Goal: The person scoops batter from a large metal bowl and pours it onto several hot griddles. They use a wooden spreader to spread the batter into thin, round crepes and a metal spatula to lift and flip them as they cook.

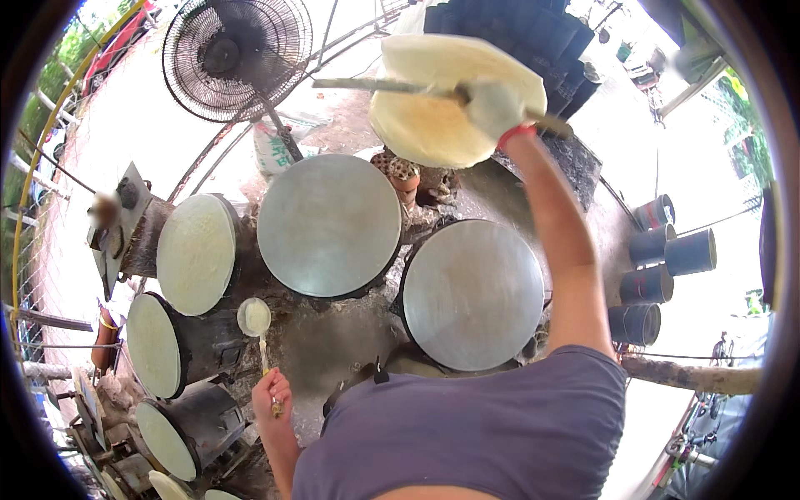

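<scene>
My left hand (272,395) is closed round the handle of a ladle (254,317) with pale batter or powder in its bowl. At the upper right my right hand (497,107), blurred, grips a long flat wooden stick (381,85). A large thin round flatbread or crepe (437,134), pale with a browned patch, lies against or under that stick; how it is held is unclear. Below it are two bare round griddles (329,225) (473,295). On the left, griddles on metal drum stoves carry pale batter rounds (196,255) (154,345) (166,440).
A large fan (237,59) stands at the upper left. Perforated charcoal briquettes (403,172) sit behind the griddles, and dark stacked cylinders (512,37) rise at the top. Several dark buckets (690,252) stand at the right, near a wooden pole (694,375).
</scene>
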Motion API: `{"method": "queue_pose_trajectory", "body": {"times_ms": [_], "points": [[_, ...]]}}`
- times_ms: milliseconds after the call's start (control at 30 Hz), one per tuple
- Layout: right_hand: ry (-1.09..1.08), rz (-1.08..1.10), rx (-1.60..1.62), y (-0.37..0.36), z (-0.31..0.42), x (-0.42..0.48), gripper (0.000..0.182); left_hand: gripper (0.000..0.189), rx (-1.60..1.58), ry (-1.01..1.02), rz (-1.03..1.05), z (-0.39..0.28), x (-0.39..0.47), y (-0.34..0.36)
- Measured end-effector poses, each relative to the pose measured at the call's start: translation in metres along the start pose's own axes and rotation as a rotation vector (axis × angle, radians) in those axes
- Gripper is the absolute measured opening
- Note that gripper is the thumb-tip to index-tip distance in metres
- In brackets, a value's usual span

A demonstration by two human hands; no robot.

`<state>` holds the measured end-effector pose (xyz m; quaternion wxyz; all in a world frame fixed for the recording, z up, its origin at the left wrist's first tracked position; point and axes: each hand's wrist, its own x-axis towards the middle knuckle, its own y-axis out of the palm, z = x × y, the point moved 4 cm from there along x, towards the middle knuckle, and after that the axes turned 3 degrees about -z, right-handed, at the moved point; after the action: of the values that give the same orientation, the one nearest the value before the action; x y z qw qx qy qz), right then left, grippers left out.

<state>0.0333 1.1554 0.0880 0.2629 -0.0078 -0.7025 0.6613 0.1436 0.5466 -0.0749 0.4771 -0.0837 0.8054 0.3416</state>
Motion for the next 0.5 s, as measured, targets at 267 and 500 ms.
{"method": "queue_pose_trajectory", "body": {"times_ms": [267, 500], "points": [[0.239, 0.085, 0.125, 0.199, -0.003, -0.044, 0.019, 0.003, 0.008, 0.065, -0.113, 0.005, -0.006, 0.009], [0.153, 0.018, 0.488, 0.19, 0.043, -0.082, 0.021, 0.013, -0.104, 0.016, -0.021, 0.009, -0.013, -0.02]]}}
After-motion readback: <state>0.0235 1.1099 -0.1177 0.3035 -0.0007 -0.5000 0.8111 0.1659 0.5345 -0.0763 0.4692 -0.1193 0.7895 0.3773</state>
